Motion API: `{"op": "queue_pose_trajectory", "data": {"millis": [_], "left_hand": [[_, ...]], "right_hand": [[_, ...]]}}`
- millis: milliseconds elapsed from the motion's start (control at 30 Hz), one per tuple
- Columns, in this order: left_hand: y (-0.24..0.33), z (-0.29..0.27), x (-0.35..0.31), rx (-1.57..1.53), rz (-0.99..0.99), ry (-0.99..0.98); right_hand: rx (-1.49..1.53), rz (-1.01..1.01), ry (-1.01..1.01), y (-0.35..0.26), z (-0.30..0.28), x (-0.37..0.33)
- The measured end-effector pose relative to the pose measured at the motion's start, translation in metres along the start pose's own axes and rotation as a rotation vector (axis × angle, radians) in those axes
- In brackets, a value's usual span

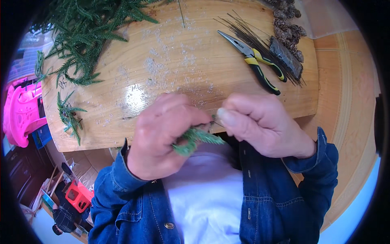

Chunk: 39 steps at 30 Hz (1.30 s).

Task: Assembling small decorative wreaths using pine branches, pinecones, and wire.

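Observation:
My left hand (160, 132) is closed round a green artificial pine sprig (199, 137), whose needled tips stick out below the fingers toward my chest. Close beside it, my right hand (262, 124) pinches with thumb and forefinger at a thin dark wire (215, 120) that runs toward the sprig's end. Both hands are held over the table's near edge. Most of the sprig's stem is hidden in my left fist.
Long-nose pliers (254, 61) with black and yellow handles lie at the right, against a bundle of thin dark wires (264, 44). Pine cones (286, 28) line the far right edge. Green pine branches (87, 36) heap at the far left; a loose sprig (69, 116) lies nearer. Clear bits litter the wooden table (227, 91).

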<state>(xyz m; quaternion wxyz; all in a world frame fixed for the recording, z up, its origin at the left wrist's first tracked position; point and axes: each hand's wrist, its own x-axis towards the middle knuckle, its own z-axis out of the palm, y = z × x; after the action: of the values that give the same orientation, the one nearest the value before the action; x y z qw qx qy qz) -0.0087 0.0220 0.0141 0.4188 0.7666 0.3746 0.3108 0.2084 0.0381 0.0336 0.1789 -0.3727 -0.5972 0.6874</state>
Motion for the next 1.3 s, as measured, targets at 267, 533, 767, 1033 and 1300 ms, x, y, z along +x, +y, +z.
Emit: {"op": "queue_pose_trajectory", "data": {"millis": [267,533,767,1033,1300], "left_hand": [[0.003,-0.005,0.002,-0.499,-0.301,-0.084],[0.007,-0.004,0.003,-0.212,-0.058,-0.105],[0.010,-0.004,0.004,0.241,0.180,-0.028],[0.003,-0.002,0.005,-0.401,-0.213,0.011],[0.008,-0.001,0.010,-0.053,-0.027,-0.108]], "right_hand": [[-0.965,-0.805,0.165,0.003,-0.014,0.006],[-0.967,-0.793,0.010,0.007,-0.006,0.005],[0.186,0.050,0.055,0.002,0.009,-0.006],[-0.912,-0.805,0.254,0.010,-0.014,0.007],[-0.883,-0.692,0.059,0.011,-0.011,0.000]]}}
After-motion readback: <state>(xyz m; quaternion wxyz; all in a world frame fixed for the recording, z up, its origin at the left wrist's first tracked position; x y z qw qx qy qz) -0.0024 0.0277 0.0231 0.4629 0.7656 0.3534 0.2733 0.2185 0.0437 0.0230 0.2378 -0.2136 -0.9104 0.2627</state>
